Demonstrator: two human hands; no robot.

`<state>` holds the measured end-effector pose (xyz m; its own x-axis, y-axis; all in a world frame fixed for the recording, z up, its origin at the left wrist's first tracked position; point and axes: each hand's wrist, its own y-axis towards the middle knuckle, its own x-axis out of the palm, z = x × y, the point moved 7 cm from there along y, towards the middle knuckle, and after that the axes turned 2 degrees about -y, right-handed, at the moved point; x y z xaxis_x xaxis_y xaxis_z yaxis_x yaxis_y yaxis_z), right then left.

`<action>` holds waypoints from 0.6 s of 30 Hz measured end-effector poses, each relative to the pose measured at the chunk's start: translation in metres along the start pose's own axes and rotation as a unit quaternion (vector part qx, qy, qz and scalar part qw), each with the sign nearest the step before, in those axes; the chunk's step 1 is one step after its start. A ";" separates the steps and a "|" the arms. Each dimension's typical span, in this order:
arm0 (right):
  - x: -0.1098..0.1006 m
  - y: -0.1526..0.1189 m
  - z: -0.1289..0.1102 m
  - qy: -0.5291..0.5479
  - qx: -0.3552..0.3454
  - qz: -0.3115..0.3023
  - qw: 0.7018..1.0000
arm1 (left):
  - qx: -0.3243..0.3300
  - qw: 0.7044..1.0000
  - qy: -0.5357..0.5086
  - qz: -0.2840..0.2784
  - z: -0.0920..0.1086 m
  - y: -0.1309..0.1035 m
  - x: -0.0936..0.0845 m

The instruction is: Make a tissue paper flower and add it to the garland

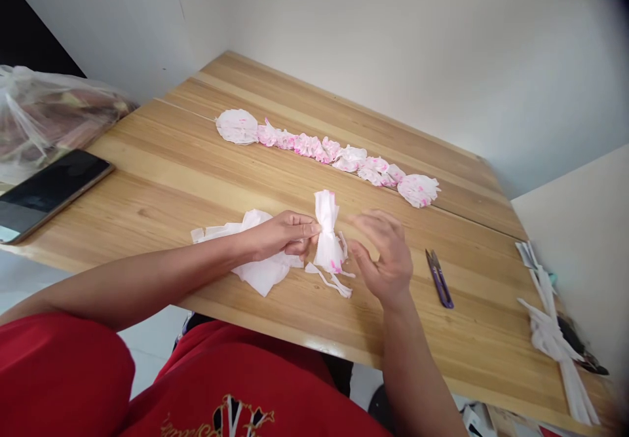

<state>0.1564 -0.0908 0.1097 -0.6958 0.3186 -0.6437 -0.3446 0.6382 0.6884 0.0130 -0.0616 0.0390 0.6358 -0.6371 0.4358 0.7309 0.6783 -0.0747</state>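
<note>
My left hand (289,232) pinches the narrow waist of a white paper bow (327,227) with pink-tinted edges. The bow stands upright, gathered in the middle and fanned at both ends. Just right of it, my right hand (386,247) is apart from the bow, its fingers spread and slightly blurred. White tissue sheets (268,273) lie beneath my left hand and wrist. Below the bow rest thin white paper strips (334,284). Purple-handled thread snips (439,280) lie on the table to the right of my right hand.
Across the wooden table (162,162) runs a row of ruffled pink-and-white paper flowers (319,149). A phone (54,191) and a filled plastic bag (49,116) are at the left. White cloth-like strips (550,332) lie by the right edge. A wall borders the back.
</note>
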 end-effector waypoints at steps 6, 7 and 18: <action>0.015 0.004 -0.019 -0.001 -0.104 -0.095 0.990 | -0.083 0.989 -0.110 -0.056 -0.015 -0.001 0.010; 0.017 0.003 -0.018 0.002 -0.101 -0.101 0.990 | -0.093 0.987 -0.113 -0.063 -0.017 -0.001 0.011; 0.022 0.000 -0.011 0.059 0.033 -0.077 0.995 | 0.037 0.984 0.177 -0.009 0.001 -0.001 0.004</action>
<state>0.1337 -0.0915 0.0997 -0.7088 0.1311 -0.6931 -0.4140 0.7183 0.5592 0.0142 -0.0644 0.0421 0.6796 -0.7272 0.0967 0.7306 0.6828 0.0008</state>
